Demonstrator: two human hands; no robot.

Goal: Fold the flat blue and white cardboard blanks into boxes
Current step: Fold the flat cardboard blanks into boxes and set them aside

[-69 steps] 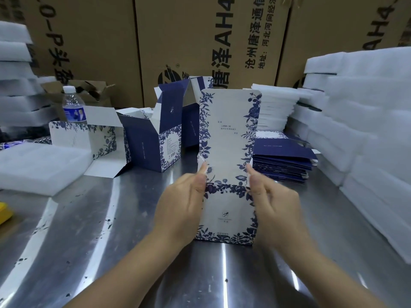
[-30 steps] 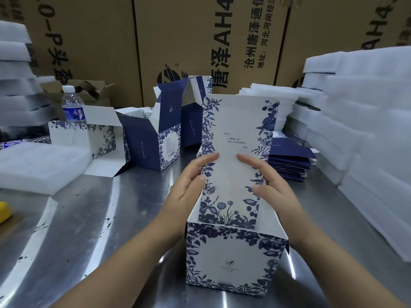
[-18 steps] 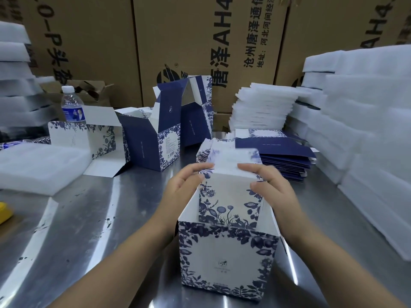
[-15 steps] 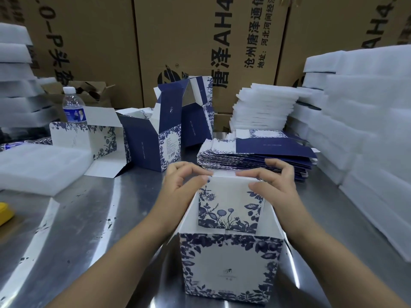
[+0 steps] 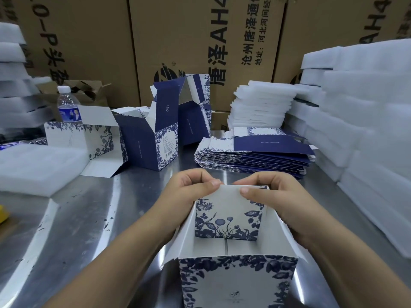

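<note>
A blue and white floral box stands open-topped on the steel table right in front of me. Its far flap is folded down inside, showing a flower print. My left hand pinches the far wall's top edge at the left corner. My right hand pinches the same edge at the right, its palm against the right wall. Behind the box lies a stack of flat blue and white blanks.
Folded open boxes stand at the back left and centre, beside a water bottle. White foam sheets are piled on the right, at the back and on the left. Brown cartons form the back wall.
The tall upright flap was bent forward and pushed down into the box. Both hands slid to the far wall's top edge and curled over it.
</note>
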